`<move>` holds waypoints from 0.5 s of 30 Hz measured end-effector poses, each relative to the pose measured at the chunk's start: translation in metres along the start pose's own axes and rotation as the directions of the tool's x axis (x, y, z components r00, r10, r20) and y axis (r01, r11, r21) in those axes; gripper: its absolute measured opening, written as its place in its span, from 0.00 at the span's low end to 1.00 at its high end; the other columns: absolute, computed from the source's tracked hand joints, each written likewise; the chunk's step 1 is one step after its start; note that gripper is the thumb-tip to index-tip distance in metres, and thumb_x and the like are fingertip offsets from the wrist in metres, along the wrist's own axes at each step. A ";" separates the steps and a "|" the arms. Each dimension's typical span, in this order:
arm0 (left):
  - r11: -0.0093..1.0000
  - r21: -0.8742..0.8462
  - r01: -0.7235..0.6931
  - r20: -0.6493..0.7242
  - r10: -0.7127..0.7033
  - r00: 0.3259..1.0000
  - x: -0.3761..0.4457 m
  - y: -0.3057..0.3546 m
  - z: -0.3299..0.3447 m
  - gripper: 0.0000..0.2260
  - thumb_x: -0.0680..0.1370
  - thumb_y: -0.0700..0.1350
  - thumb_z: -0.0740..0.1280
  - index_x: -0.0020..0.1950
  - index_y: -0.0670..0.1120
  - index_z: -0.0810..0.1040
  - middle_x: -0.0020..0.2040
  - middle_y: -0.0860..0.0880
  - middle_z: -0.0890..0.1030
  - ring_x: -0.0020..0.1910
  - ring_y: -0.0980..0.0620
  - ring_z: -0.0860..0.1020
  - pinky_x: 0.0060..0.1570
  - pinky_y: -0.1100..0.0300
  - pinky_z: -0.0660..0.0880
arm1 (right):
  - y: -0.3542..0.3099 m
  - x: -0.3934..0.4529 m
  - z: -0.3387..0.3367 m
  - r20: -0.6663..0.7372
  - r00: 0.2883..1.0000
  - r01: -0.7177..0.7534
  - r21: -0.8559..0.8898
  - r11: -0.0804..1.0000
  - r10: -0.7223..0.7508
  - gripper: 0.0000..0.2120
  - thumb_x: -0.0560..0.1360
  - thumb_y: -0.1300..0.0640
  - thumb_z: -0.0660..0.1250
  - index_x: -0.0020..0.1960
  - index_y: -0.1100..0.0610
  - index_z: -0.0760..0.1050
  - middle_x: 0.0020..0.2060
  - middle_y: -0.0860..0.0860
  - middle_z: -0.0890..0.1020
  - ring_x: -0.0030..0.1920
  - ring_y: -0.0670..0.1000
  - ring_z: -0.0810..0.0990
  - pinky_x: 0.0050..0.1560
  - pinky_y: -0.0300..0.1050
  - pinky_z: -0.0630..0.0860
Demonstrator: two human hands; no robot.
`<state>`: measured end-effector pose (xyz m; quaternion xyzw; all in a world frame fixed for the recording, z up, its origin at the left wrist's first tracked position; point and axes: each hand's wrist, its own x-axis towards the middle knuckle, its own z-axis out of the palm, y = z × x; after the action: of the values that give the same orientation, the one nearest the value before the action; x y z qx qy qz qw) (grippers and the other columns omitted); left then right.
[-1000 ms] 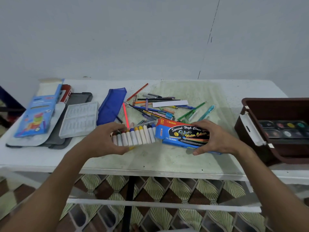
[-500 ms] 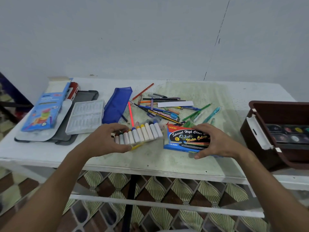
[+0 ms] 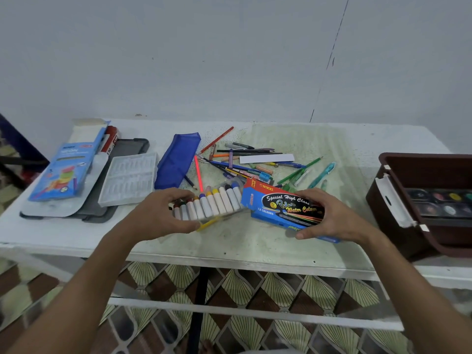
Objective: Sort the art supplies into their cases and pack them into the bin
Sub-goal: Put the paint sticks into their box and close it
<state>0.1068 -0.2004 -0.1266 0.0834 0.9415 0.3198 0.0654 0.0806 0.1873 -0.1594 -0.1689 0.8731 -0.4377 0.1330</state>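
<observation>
At the bench's (image 3: 242,241) near edge, both hands hold paint supplies.
The left hand (image 3: 155,215) curls round the tray of paint tubes (image 3: 212,204); the right hand (image 3: 329,218) clasps the watercolour box (image 3: 281,206), the two touching end to end.

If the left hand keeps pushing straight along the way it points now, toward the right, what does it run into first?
Probably the blue watercolour box held by the right hand. The left hand grips the tray of paint tubes, whose far end already sits by the box's open end.

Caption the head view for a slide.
Left hand holds a tray of paint tubes at the open end of the water colour box gripped by the right hand.
</observation>
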 end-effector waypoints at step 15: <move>0.999 0.023 -0.042 0.033 0.042 0.999 0.002 0.005 0.004 0.30 0.57 0.66 0.72 0.57 0.57 0.78 0.50 0.62 0.79 0.51 0.60 0.76 0.51 0.60 0.76 | 0.004 0.002 0.001 0.001 1.000 -0.006 0.005 1.000 0.006 0.45 0.54 0.44 0.83 0.68 0.50 0.70 0.58 0.41 0.73 0.56 0.37 0.75 0.53 0.27 0.72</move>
<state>0.1062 -0.1940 -0.1266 0.1091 0.9422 0.3083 0.0730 0.0786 0.1886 -0.1634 -0.1661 0.8725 -0.4391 0.1355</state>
